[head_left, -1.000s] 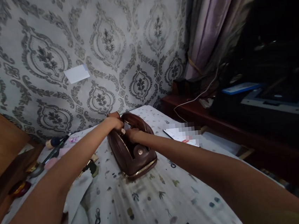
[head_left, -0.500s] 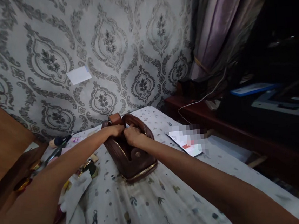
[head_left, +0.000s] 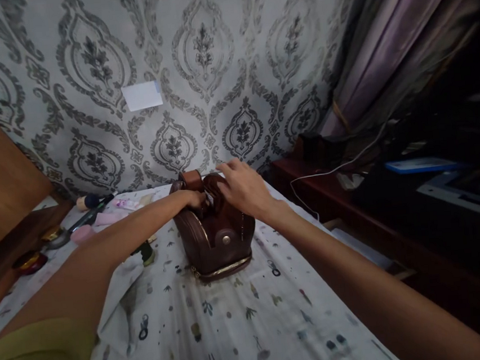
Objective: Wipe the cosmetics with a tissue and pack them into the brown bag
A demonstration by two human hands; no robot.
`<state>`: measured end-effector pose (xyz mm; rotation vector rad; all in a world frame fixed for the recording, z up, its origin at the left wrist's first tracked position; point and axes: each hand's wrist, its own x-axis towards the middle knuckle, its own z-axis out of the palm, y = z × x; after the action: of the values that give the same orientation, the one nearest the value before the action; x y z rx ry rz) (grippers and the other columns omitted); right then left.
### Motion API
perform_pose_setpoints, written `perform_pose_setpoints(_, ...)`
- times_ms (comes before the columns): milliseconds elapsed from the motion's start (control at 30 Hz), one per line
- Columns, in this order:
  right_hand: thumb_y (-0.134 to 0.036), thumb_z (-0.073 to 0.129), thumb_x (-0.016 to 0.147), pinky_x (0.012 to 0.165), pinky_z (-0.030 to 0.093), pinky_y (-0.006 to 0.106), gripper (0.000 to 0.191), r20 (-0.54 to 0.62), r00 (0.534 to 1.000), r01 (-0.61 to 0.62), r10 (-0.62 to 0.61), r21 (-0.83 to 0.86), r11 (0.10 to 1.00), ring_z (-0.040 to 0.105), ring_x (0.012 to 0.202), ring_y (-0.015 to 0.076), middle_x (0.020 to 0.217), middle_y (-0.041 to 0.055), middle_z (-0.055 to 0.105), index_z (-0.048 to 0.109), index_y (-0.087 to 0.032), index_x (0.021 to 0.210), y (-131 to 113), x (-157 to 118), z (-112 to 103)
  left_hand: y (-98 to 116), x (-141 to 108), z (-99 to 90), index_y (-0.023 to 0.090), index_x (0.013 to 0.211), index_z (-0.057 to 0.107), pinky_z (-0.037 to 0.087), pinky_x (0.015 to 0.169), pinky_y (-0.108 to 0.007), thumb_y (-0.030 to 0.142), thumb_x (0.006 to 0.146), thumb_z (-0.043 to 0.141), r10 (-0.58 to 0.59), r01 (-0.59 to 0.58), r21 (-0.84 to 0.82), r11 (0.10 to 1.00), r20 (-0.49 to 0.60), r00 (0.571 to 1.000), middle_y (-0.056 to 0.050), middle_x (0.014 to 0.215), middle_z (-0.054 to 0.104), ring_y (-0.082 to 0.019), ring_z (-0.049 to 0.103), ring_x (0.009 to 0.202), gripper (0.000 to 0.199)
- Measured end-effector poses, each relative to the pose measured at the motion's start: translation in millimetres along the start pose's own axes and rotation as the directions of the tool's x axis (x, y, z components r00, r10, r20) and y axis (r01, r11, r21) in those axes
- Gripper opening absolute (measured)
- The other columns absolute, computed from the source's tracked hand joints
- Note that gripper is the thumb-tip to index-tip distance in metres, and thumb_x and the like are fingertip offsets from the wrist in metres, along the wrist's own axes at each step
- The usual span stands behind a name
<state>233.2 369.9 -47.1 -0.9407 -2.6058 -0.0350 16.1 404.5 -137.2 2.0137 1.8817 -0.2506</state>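
Note:
A dark brown leather bag (head_left: 226, 255) stands unzipped on the patterned sheet, its gold zip teeth and round snap showing. My left hand (head_left: 193, 199) reaches over its left rim, and its fingertips are hidden inside the opening. At the right rim, my right hand (head_left: 245, 188) is open, its fingers apart and nothing visible in them. A brown strap loop (head_left: 191, 179) rises at the back of the bag. Something pale (head_left: 210, 198) shows inside beside my left fingers, too small to name.
Left of the bag lie cosmetics, including a makeup brush (head_left: 89, 202), a pink tube (head_left: 126, 204) and a gold-lidded jar (head_left: 54, 237). Crumpled white paper (head_left: 122, 304) is near my left arm. A dark red ledge (head_left: 302, 168) carries a white cable (head_left: 340, 164). Patterned wall behind.
My right hand has come up out of the bag to its right rim and spread its fingers. My left hand stays at the opening. The lit screen right of the bag no longer shows.

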Motion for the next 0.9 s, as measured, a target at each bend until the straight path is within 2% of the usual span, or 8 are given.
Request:
perform_pose_setpoints(33, -0.027, 0.049, 0.095, 0.092, 0.046, 0.039, 0.040, 0.002, 0.999, -0.045, 0.045, 0.023, 0.999, 0.056, 0.116, 0.0315, 0.129, 0.0190, 0.055, 0.050, -0.015, 0.132, 7, -3, 3, 0, -1, -0.6, 0.014, 0.119, 0.059, 0.055, 0.083, -0.040, 0.037, 0.088, 0.066, -0.026, 0.025, 0.006, 1.000, 0.021, 0.999, -0.009, 0.114, 0.065, -0.022, 0.065, 0.097, 0.039)
perform_pose_setpoints(100, -0.027, 0.052, 0.093, 0.090, 0.047, 0.038, 0.045, 0.100, 0.989, -0.120, 0.110, 0.103, 0.987, 0.060, 0.111, 0.0298, 0.125, 0.0173, 0.060, 0.046, -0.015, 0.135, 18, -7, 14, 1, -5, -1.4, 0.014, 0.122, 0.057, 0.054, 0.082, -0.036, 0.038, 0.076, 0.077, -0.049, 0.048, 0.023, 0.999, 0.051, 0.998, -0.010, 0.114, 0.067, -0.023, 0.065, 0.095, 0.055)
perform_pose_setpoints(167, -0.024, 0.047, 0.094, 0.088, 0.047, 0.035, 0.043, 0.185, 0.975, -0.156, 0.123, 0.171, 0.973, 0.063, 0.106, 0.0279, 0.117, 0.0151, 0.066, 0.043, -0.014, 0.136, 24, -9, 27, 3, -8, -1.5, 0.014, 0.125, 0.055, 0.052, 0.079, -0.030, 0.036, 0.065, 0.083, -0.053, 0.052, 0.025, 0.998, 0.060, 0.997, -0.010, 0.117, 0.068, -0.024, 0.066, 0.095, 0.070)
perform_pose_setpoints(233, -0.020, 0.042, 0.095, 0.087, 0.046, 0.036, 0.044, 0.192, 0.974, -0.159, 0.121, 0.192, 0.968, 0.065, 0.105, 0.0286, 0.115, 0.0147, 0.068, 0.040, -0.014, 0.138, 24, -8, 37, 4, -11, -1.3, 0.016, 0.127, 0.054, 0.051, 0.077, -0.026, 0.033, 0.062, 0.083, -0.052, 0.051, 0.023, 0.998, 0.068, 0.996, -0.009, 0.118, 0.069, -0.024, 0.066, 0.096, 0.073)
perform_pose_setpoints(467, -0.023, 0.044, 0.092, 0.084, 0.047, 0.038, 0.049, 0.174, 0.978, -0.157, 0.114, 0.257, 0.954, 0.066, 0.104, 0.0317, 0.116, 0.0161, 0.070, 0.041, -0.015, 0.140, 22, -8, 40, 9, -13, -4.9, 0.016, 0.121, 0.059, 0.051, 0.082, -0.027, 0.032, 0.059, 0.082, -0.079, 0.076, 0.041, 0.996, 0.084, 0.993, -0.010, 0.120, 0.070, -0.027, 0.066, 0.101, 0.068)
perform_pose_setpoints(600, -0.030, 0.048, 0.090, 0.086, 0.048, 0.035, 0.060, 0.146, 0.978, -0.186, 0.147, 0.310, 0.932, 0.066, 0.106, 0.0293, 0.119, 0.0163, 0.069, 0.034, -0.010, 0.145, 28, -17, 41, 10, -10, -5.9, 0.014, 0.126, 0.056, 0.051, 0.087, -0.031, 0.041, 0.059, 0.083, -0.098, 0.094, 0.057, 0.994, 0.071, 0.993, -0.013, 0.124, 0.067, -0.031, 0.064, 0.107, 0.077)
perform_pose_setpoints(767, -0.033, 0.049, 0.086, 0.086, 0.049, 0.041, 0.070, 0.089, 0.976, -0.218, 0.200, 0.492, 0.843, 0.066, 0.098, 0.0301, 0.111, 0.0171, 0.069, 0.029, -0.007, 0.148, 32, -32, 48, 9, -7, -2.1, 0.019, 0.137, 0.047, 0.050, 0.092, -0.033, 0.045, 0.058, 0.085, -0.121, 0.118, 0.060, 0.991, 0.036, 0.992, -0.012, 0.127, 0.065, -0.030, 0.061, 0.114, 0.092)
perform_pose_setpoints(900, -0.038, 0.050, 0.083, 0.090, 0.048, 0.044, 0.070, -0.003, 0.969, -0.193, 0.245, 0.608, 0.770, 0.064, 0.103, 0.0309, 0.114, 0.0178, 0.067, 0.035, -0.008, 0.144, 31, -44, 56, 10, -10, -1.0, 0.014, 0.136, 0.048, 0.051, 0.093, -0.041, 0.045, 0.075, 0.077, -0.123, 0.121, 0.055, 0.991, 0.025, 0.992, -0.014, 0.126, 0.063, -0.026, 0.063, 0.108, 0.074)
